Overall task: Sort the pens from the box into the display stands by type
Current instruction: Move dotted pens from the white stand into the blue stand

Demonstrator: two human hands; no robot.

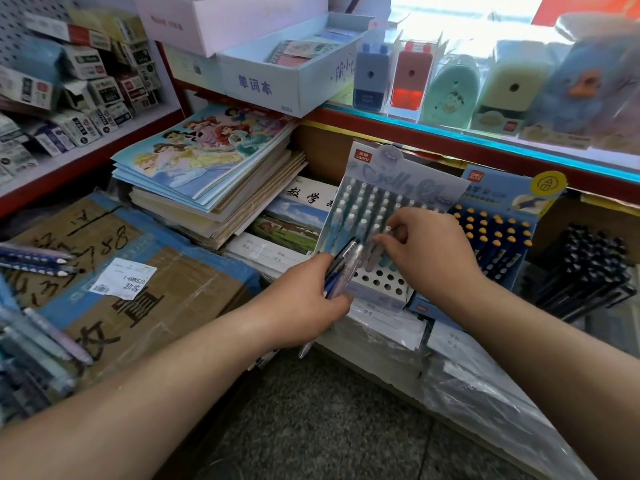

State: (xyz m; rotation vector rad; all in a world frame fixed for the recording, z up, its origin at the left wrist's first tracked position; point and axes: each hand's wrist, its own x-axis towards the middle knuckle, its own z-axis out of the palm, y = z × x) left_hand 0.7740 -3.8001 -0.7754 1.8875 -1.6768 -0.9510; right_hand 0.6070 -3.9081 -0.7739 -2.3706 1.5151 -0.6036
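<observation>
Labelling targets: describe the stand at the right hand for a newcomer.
Look below the shelf of pencil sharpeners. The pale-blue stand is the leftmost one there, under the right hand. Only it holds pastel pens; its neighbour holds orange-tipped dark pens.

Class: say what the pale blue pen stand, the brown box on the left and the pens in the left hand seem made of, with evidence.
Pale blue pen stand: probably printed card, slight sheen; thin flat header, punched holes.
Brown box: matt cardboard; folded flaps, tape, handwriting.
Pens in the left hand: likely glossy plastic; one barrel looks see-through.
</observation>
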